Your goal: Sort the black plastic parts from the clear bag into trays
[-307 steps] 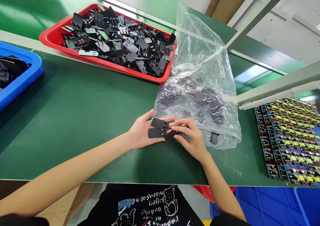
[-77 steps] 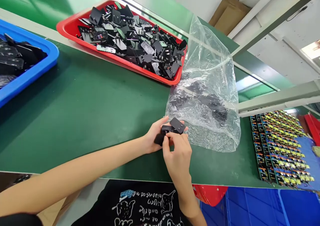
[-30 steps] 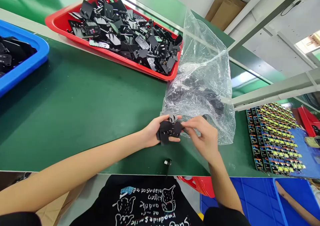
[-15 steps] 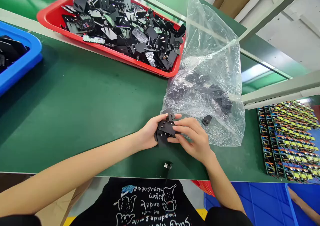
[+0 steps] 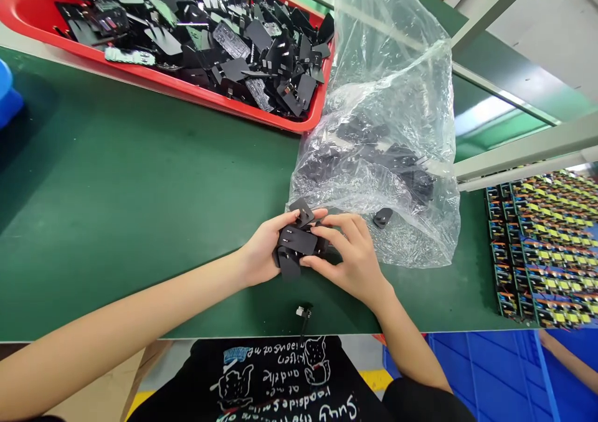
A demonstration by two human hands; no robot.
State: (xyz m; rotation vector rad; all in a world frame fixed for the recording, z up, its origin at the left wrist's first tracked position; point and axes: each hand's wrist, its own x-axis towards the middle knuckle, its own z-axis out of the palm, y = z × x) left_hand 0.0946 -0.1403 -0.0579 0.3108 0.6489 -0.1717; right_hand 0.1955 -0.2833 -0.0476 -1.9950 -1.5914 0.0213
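Observation:
Several black plastic plug plates with small metal pins (image 5: 299, 241) are bunched in my left hand (image 5: 261, 251), whose fingers curl round them from the left. One of the plates (image 5: 303, 211) sticks up by the thumb, and another hangs below. My right hand (image 5: 352, 251) meets the bunch from the right, thumb and fingertips pinching the edge of a plate. Just beyond, a clear plastic bag (image 5: 411, 235) lies on the green table with dark pieces inside, blurred by the film. A single black piece (image 5: 383, 217) rests at the bag's near side.
A red tray (image 5: 308, 123) heaped with black plates stands at the back. The corner of a blue tray (image 5: 9, 98) shows at left. Rows of circuit boards (image 5: 551, 254) fill the right side. Near the front edge lies a small connector on a cable (image 5: 303, 312). Another person's arm (image 5: 567, 360) appears lower right.
The view has shifted, so the trays sit further left and higher. Both hands stay on the bunch; the right fingers have moved slightly along the plates' edge.

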